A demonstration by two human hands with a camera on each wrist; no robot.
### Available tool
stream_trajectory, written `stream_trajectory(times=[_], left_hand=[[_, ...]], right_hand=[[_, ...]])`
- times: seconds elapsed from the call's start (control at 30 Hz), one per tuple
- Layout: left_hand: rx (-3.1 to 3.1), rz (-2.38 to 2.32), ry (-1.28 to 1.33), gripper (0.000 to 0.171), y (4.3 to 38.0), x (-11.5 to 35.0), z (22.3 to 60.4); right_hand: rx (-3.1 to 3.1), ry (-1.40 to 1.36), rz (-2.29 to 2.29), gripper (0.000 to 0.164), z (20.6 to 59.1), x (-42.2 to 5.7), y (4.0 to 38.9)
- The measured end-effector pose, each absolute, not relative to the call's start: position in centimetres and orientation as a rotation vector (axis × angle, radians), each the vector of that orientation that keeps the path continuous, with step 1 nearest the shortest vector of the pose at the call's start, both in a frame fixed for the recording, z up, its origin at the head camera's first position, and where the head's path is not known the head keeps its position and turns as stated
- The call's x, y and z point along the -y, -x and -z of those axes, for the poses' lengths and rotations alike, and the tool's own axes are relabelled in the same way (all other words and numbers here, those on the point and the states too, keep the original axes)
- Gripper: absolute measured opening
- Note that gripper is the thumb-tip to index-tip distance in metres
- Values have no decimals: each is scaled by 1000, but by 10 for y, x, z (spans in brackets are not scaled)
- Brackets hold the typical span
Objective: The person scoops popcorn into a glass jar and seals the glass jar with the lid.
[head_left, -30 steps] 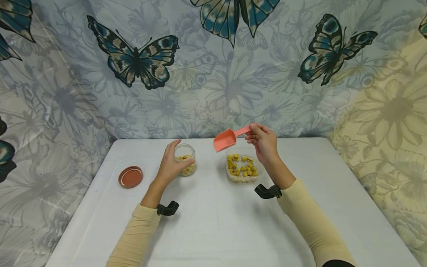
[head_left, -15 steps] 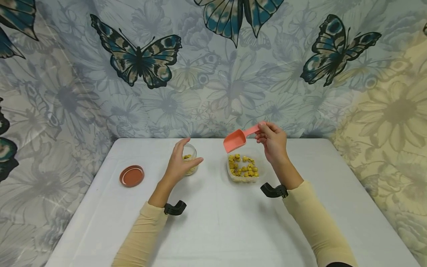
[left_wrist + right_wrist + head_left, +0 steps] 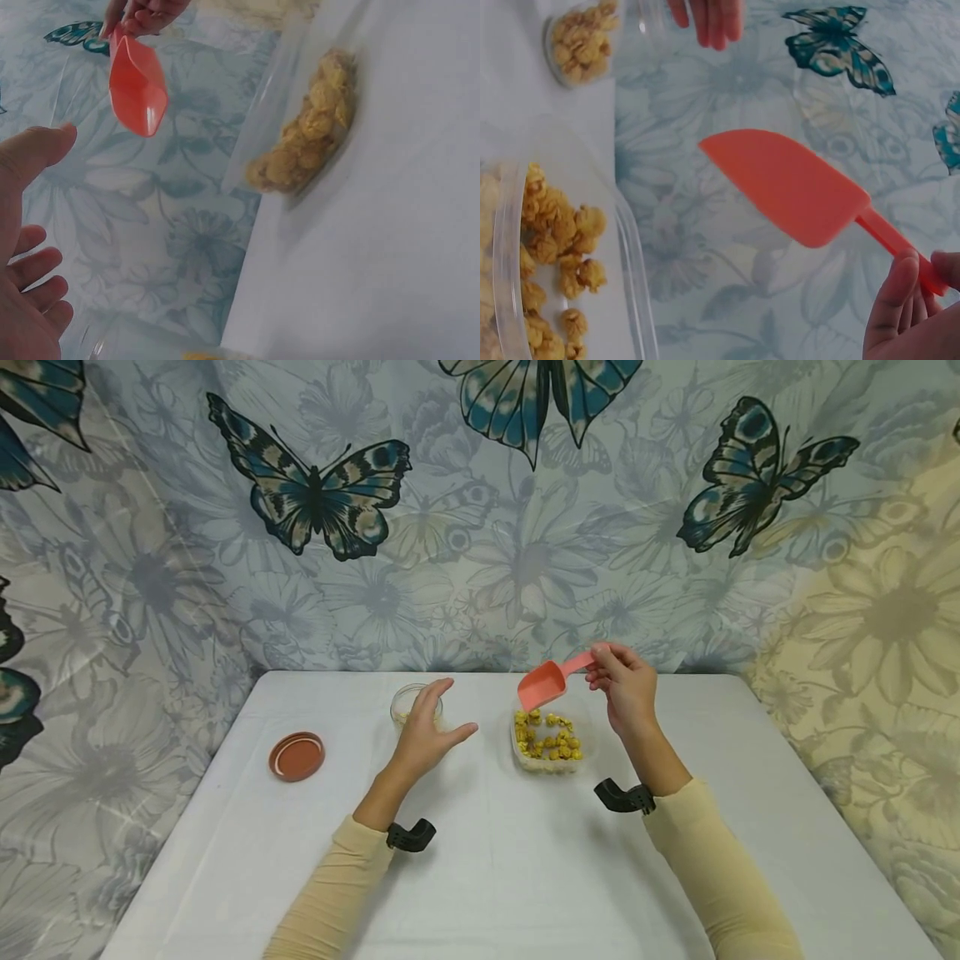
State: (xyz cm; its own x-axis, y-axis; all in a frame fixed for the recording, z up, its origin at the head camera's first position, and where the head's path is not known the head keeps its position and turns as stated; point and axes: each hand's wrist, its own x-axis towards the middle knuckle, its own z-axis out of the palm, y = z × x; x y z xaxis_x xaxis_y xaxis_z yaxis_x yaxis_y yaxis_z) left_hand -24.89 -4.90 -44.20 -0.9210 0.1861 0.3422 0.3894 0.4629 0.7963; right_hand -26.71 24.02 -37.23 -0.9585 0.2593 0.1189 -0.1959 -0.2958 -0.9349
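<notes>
In the head view my right hand (image 3: 628,689) pinches the handle of a coral scoop (image 3: 543,685), held over the back of a clear plastic tub (image 3: 551,767). Yellow popcorn (image 3: 551,225) lies in that tub. The scoop's bowl (image 3: 787,187) tips down toward the left. My left hand (image 3: 426,735) has its fingers spread and holds nothing. Behind it stands a glass jar (image 3: 405,697), partly covered by the hand in the head view. The right wrist view shows popcorn inside the jar (image 3: 581,45) too.
A round reddish-brown lid (image 3: 297,757) lies on the left of the white-covered table (image 3: 480,877). A butterfly-print cloth (image 3: 525,560) hangs right behind the table's back edge. Each wrist wears a black camera mount (image 3: 411,835).
My left hand has moved right, off the jar's side, to stand in front of it. The right hand has carried the scoop rightward, from the tub's left to over its back.
</notes>
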Motion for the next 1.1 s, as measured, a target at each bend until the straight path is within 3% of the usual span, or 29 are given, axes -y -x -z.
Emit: stream_trajectory(times=[0.27,0.43,0.6,0.93,1.1], left_hand=[[2534,1453,566,74,247,33,447],[2540,1458,577,74,245,26,451],[2568,1462,572,73,246,20,457],[2661,1458,553,73,252,7,474],[2701,1463,561,73,254,0,481]], right_hand=[[1823,-116,-2132,3,379,-248,265],[1909,-228,-2011,8,385,-249,264],[1949,-217,-1958,21,389,-252,263],[2071,-115,-1773,30,397,-259,266],[2159,-108,-1680,26,389,-252,256]])
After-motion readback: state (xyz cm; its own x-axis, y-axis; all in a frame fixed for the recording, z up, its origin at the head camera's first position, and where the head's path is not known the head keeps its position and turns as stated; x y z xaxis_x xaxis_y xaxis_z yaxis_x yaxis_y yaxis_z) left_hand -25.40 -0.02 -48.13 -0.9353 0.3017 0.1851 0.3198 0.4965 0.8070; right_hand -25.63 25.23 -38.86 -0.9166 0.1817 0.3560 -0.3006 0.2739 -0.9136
